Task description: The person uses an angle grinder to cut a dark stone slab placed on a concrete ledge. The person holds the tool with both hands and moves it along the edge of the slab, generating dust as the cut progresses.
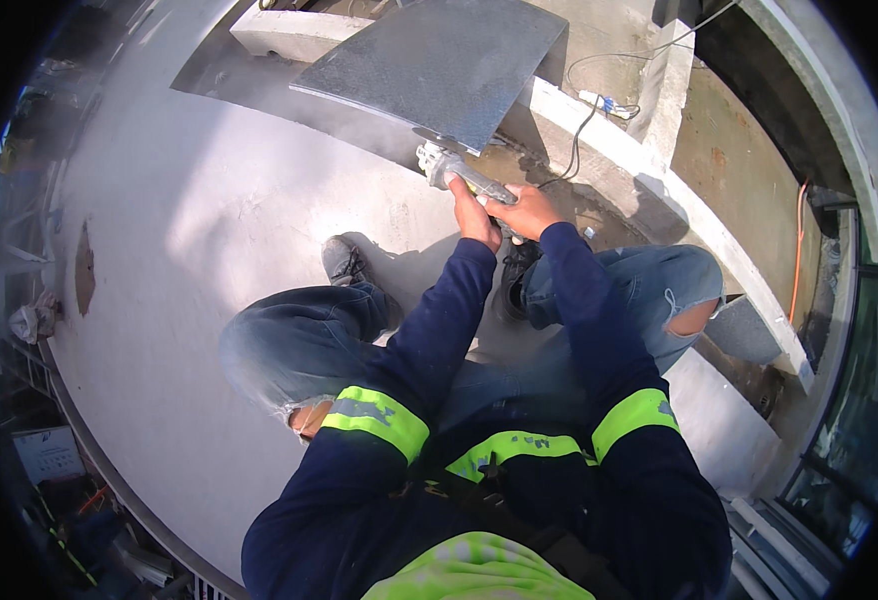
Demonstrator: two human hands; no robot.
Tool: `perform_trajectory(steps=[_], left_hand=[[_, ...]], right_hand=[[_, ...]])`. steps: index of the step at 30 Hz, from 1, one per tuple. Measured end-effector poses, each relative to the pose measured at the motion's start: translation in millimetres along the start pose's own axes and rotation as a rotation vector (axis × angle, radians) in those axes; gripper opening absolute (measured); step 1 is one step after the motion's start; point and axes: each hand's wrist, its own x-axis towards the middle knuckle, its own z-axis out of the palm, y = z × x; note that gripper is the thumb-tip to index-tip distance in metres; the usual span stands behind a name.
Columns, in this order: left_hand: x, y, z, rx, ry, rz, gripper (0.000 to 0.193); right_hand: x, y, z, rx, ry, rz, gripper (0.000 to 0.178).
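Note:
I crouch over a curved concrete slab (209,230). Both hands grip an angle grinder (451,167). My left hand (473,212) holds its body from the left side, and my right hand (529,210) wraps the rear handle. The grinder's disc meets the lower edge of a dark grey stone slab (429,65) that lies tilted over a gap. A black cable (577,140) runs from the tool toward the upper right. My sleeves are dark blue with yellow reflective bands.
A low pale concrete curb (649,190) runs diagonally on the right, with a white plug and blue connector (599,100) beyond it. An orange cord (797,260) hangs at far right. The slab's rounded edge (89,440) drops off at left, with scaffolding and debris below.

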Motion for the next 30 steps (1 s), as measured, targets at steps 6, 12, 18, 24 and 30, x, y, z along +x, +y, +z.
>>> perform_trajectory(steps=[6, 12, 18, 24, 30], left_hand=[[2.2, 0.3, -1.4, 0.004, 0.005, -0.015, 0.081], [15.0, 4.1, -4.9, -0.009, -0.018, -0.007, 0.080], [4.4, -1.3, -4.5, -0.004, -0.002, -0.012, 0.079], [-8.3, -0.5, 0.9, 0.006, -0.020, -0.002, 0.079], [-0.2, -0.4, -2.6, 0.005, -0.014, -0.033, 0.080]], right_hand=[[-4.1, -3.4, -2.8, 0.015, -0.013, -0.039, 0.077], [-1.4, -15.9, -2.6, 0.017, -0.050, -0.008, 0.081], [-3.9, -4.6, -1.8, 0.014, -0.040, -0.026, 0.082], [-7.3, 0.5, -3.3, 0.013, -0.027, -0.010, 0.085], [-8.6, -4.6, -4.4, 0.001, -0.008, -0.012, 0.080]])
